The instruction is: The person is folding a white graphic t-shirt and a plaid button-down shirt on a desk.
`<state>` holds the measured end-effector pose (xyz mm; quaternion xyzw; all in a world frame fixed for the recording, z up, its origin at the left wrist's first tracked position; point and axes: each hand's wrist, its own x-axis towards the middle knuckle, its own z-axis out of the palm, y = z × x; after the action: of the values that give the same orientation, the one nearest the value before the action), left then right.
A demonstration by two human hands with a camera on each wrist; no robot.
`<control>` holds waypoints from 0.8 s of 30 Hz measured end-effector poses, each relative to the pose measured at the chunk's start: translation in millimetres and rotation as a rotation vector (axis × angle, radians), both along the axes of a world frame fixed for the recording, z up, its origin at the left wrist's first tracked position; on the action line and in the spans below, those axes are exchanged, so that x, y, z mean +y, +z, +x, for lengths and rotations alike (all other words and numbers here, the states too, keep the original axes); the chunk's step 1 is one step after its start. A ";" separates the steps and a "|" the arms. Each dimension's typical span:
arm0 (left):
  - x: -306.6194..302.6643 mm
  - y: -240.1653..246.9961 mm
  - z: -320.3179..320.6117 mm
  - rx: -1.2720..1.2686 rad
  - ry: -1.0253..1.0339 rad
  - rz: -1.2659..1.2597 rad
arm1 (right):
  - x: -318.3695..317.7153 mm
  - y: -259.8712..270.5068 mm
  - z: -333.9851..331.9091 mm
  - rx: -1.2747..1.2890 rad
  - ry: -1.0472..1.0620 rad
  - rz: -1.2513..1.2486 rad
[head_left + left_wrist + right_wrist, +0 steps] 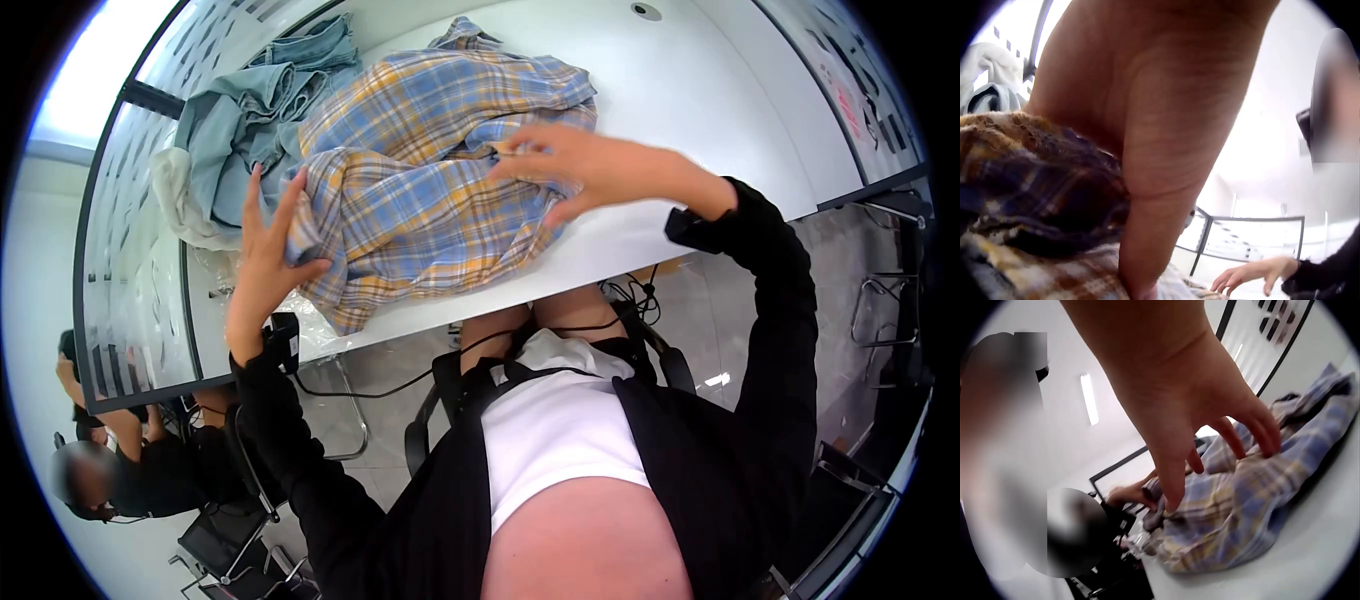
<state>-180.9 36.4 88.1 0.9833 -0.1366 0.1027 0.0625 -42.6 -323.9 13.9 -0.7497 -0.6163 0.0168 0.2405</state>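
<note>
A blue and yellow plaid shirt (420, 215) lies crumpled on the white table. At its left edge rests my left hand (265, 265), its fingers spread and the thumb pointing right over the cloth. The left wrist view shows folds of the plaid shirt (1029, 181) right beside the palm and thumb. Over the shirt's right side my right hand (590, 172) reaches in from the right, fingers and thumb apart. In the right wrist view the right hand's fingers (1266, 434) hang loosely bent above the plaid cloth, with nothing between them.
Light blue denim (225, 135) is heaped at the back left, with a whitish cloth (180, 205) beside it. Clear plastic wrap (312, 325) lies near the table's left front. Partition panels (130, 310) border the table. A black cable (400, 390) hangs below, and another person sits at far left.
</note>
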 end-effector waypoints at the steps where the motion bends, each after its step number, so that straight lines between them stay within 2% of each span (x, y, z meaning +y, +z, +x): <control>1: -1.0 -3.1 4.3 0.058 -0.027 -0.068 | 17.9 19.4 -24.4 -0.058 0.014 -0.034; 4: -5.2 -15.4 23.5 0.262 -0.049 -0.247 | 44.9 -3.3 -42.7 -0.377 -0.077 -0.373; 7: -5.9 -31.4 34.6 0.210 0.019 -0.123 | 53.7 -42.3 -28.9 -0.617 -0.177 -0.414; 10: -19.8 -19.8 33.9 0.215 -0.019 -0.123 | 42.3 -40.7 -4.9 -0.470 -0.277 -0.434; 12: -38.6 -4.7 25.6 0.185 -0.061 -0.120 | 27.6 -6.0 -14.5 0.028 -0.167 -0.172; 13: -49.4 10.0 19.5 0.095 -0.193 -0.150 | 23.0 16.6 -21.4 0.268 -0.105 -0.036; 15: -61.6 31.3 10.5 0.084 -0.316 -0.318 | 18.0 53.4 -43.6 0.230 -0.101 0.122; 19: -74.6 23.5 23.7 0.047 -0.316 -0.205 | 7.8 59.3 -58.3 0.353 -0.100 0.285; 21: -76.7 -6.0 28.3 0.042 -0.271 -0.162 | 11.3 49.6 -56.2 0.316 -0.144 0.204; 22: -79.6 -11.1 22.0 -0.051 -0.257 0.088 | 13.1 45.1 -54.6 0.293 -0.166 0.165; 24: -86.3 -16.7 10.3 -0.086 -0.261 0.168 | 8.7 38.7 -54.5 0.286 -0.203 0.058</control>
<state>-170.6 -49.9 71.4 0.9537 -0.2738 0.1241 -0.0133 -97.2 -315.2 52.6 -0.7907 -0.4974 0.0809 0.3478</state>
